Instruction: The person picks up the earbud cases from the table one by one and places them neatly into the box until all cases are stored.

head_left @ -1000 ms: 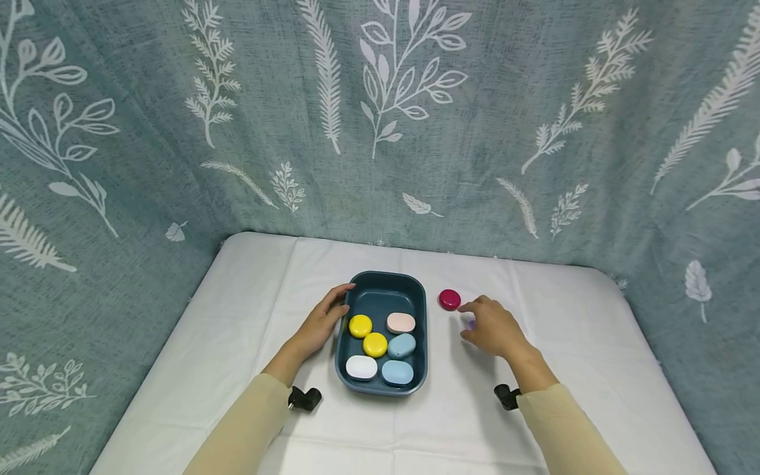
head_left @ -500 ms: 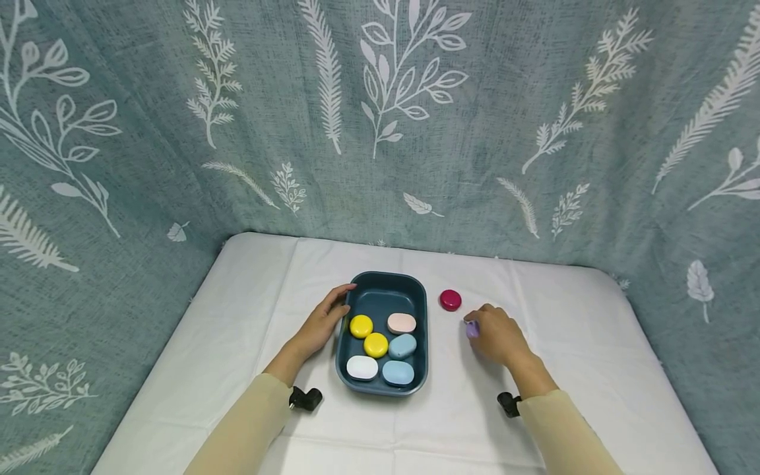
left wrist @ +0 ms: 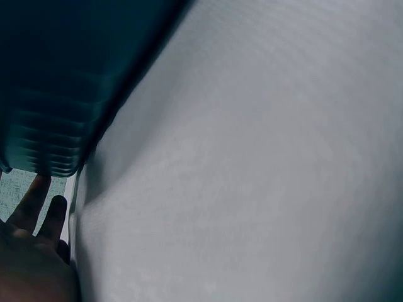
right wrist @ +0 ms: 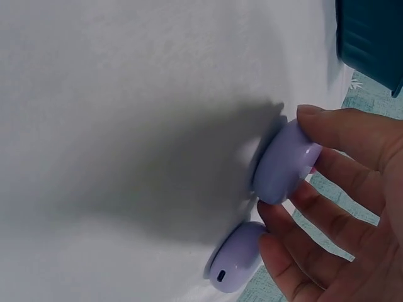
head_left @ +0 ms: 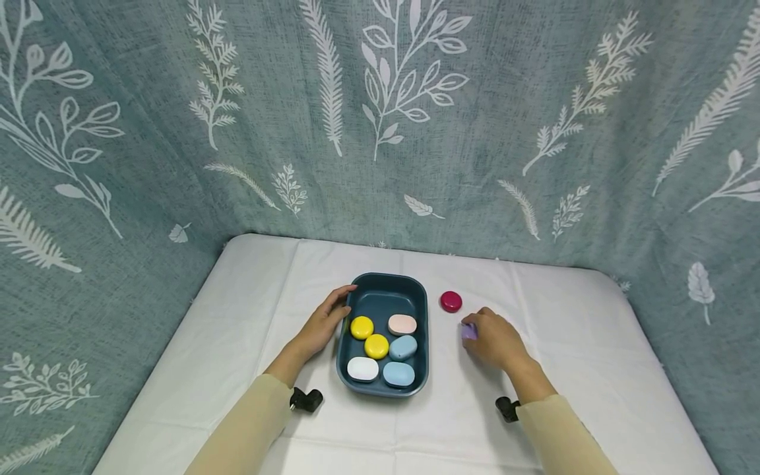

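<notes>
In the head view my left hand point(head_left: 322, 323) rests against the left rim of a dark teal tray point(head_left: 427, 343). Its fingers look straight, and in the left wrist view point(left wrist: 31, 214) a fingertip touches the tray's ribbed wall. My right hand point(head_left: 497, 338) pinches a smooth purple oval case point(right wrist: 286, 165) between thumb and fingers, low over the white cloth. A second purple case point(right wrist: 238, 258) with a small dark slot lies beside it, close to my lower fingertips. Just beyond that hand sits a round crimson case point(head_left: 451, 301).
Inside the tray lie two yellow round cases point(head_left: 377, 346), a pale pink oval one point(head_left: 402, 324), two light blue ones point(head_left: 398, 374) and a white one point(head_left: 363, 369). White cloth point(head_left: 273, 435) covers the table. A green leaf-patterned curtain point(head_left: 356, 198) hangs behind it.
My right hand has drawn slightly towards me from beside the crimson case, and its fingers have closed on a purple case. The left hand and tray have stayed in place.
</notes>
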Motion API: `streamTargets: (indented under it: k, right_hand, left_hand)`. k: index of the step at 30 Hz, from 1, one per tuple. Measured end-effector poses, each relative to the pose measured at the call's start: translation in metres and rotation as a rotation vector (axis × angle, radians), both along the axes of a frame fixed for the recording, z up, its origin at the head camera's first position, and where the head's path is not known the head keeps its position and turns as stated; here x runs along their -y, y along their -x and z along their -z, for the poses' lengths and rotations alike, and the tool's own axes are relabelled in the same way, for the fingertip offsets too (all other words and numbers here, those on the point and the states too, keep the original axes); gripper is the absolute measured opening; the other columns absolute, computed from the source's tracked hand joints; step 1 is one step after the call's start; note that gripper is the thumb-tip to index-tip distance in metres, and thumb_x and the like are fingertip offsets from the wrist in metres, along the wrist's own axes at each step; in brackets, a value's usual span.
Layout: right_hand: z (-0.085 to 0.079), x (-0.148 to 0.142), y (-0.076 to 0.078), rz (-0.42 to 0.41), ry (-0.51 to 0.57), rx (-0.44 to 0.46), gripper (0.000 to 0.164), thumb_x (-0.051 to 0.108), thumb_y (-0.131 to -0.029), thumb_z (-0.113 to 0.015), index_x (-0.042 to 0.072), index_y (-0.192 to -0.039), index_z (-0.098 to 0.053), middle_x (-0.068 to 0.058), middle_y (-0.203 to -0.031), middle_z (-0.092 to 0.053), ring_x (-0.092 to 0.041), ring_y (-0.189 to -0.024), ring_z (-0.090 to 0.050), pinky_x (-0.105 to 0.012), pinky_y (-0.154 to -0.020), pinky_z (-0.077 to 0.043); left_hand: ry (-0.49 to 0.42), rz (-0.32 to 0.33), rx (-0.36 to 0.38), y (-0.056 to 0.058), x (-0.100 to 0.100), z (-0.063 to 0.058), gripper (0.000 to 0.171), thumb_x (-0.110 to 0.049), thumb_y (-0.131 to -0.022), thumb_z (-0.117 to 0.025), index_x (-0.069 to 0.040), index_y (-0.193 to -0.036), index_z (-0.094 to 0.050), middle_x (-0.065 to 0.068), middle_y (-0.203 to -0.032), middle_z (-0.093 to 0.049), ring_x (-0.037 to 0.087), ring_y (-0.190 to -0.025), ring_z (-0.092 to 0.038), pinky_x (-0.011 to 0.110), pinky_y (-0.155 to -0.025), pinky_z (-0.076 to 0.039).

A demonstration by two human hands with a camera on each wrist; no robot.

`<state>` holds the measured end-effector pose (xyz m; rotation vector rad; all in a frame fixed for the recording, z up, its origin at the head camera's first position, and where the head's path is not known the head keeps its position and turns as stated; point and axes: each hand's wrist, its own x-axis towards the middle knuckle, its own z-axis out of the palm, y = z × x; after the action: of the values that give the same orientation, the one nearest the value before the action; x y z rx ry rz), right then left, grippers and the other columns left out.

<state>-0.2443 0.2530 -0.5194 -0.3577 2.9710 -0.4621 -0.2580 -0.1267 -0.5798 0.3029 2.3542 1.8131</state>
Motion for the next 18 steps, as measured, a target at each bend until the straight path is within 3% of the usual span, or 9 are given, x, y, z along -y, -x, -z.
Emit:
streamTargets:
  k: [12, 18]
  right_hand:
    - [-0.01, 0.008, 0.003, -0.042, 0.06, -0.025, 0.042, 0.015, -0.087, -0.081, 0.0, -0.126, -0.071, -0.02, -0.116, -0.067, -0.03, -0.099, -0.067, -0.053, -0.094, -0.057]
    - [-0.019, 0.016, 0.005, -0.047, 0.091, -0.024, 0.041, 0.018, -0.089, -0.08, 0.001, -0.124, -0.072, -0.019, -0.114, -0.067, -0.03, -0.095, -0.065, -0.051, -0.091, -0.058]
  left_hand:
    - [-0.004, 0.002, -0.013, -0.001, -0.002, -0.002, 0.045, -0.023, -0.111, -0.047, -0.036, -0.154, -0.044, 0.001, -0.164, -0.041, 0.028, -0.156, -0.034, 0.057, -0.13, -0.021]
    - [-0.006, 0.0, -0.001, -0.003, -0.002, -0.003, 0.044, -0.024, -0.111, -0.047, -0.039, -0.152, -0.045, 0.0, -0.164, -0.041, 0.027, -0.156, -0.034, 0.056, -0.13, -0.022]
